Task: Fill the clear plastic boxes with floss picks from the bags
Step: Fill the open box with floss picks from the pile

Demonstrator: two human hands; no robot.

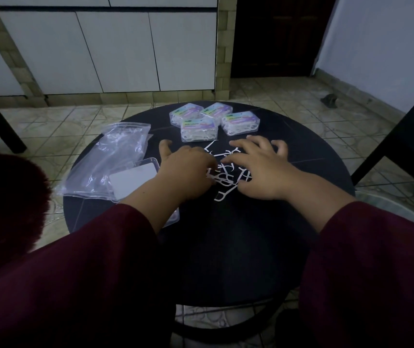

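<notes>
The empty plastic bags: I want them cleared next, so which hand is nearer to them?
Left. The left hand lies just right of the plastic bags, beside the open box. The right hand is farther right, beyond the loose floss picks.

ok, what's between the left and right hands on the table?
In the head view, a loose pile of white floss picks lies on the dark table between the left hand and the right hand.
</notes>
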